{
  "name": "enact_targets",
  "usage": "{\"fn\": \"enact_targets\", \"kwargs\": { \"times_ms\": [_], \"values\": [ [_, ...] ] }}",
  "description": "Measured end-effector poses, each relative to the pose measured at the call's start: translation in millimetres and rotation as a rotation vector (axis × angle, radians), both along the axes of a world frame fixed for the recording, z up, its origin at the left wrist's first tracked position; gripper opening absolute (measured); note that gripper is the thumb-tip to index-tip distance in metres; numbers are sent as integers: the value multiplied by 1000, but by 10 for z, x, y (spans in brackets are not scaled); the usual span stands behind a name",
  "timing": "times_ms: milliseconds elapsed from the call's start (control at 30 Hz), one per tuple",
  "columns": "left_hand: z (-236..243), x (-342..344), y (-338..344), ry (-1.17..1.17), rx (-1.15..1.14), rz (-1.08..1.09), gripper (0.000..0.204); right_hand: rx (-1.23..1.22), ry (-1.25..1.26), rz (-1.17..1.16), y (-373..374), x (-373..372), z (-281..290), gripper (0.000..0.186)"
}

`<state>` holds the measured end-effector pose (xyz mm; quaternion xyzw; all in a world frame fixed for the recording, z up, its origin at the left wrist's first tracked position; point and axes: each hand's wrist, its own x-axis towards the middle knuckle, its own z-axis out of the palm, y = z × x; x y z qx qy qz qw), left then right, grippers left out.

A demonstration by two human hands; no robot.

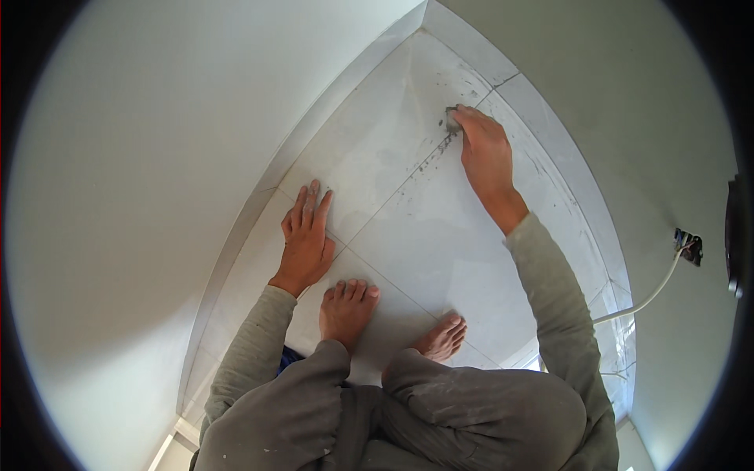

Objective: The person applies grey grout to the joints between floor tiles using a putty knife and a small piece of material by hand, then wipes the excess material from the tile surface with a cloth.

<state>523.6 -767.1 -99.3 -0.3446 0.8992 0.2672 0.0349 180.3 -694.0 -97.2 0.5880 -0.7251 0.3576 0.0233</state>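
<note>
A: Two hands in play, both low over the pale tile floor (448,267)! Where's the action?

B: Up top, with the right hand (487,147)! Its fingers bunch together, gripping one small grey wad (452,119) against the tile. The wad sits right by a joint (375,214), just short of the right-hand skirting (546,118). The thumb's placing? Can't tell from here.

A: And the left hand (305,245)?

B: Holding nothing! Palm down, fingers spread on the floor, close to the left-hand skirting (271,169). That's two skirtings, meeting in one corner at the top.

A: Count the joints for us!

B: Two long ones, crossing just beside the left hand. The one by the wad carries dark specks (424,166), too many and too small to count, trailing down from the right fingertips.

A: And the person?

B: Crouched: two knees up in grey trousers (267,416), two grey sleeves (556,286), and two bare feet, the left foot (345,312) near the left hand, the right foot (442,337) turned outward.

A: Anything on the walls?

B: One opening (689,247) in the right wall (628,118), with wires in it! One white cable (656,292) curves from there down behind the right sleeve.
</note>
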Motion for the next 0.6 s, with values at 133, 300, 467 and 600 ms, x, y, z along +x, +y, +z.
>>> {"fn": "enact_targets", "kwargs": {
  "times_ms": [133, 300, 467, 600],
  "values": [
    [42, 26, -4, -23, -30, 6, 82, 145, 182, 94, 251, 399, -209, 39],
    [60, 112, -22, 4, 2, -13, 82, 208, -177, 365, 478, 1043, -11, 32],
    [90, 79, -53, 23, 22, -34, 81, 84, -5, -21, -32, 144, 102, 32],
    [126, 60, -45, 57, 32, -13, 80, 250, 123, 81, 205, 641, -124, 33]
  ]
}}
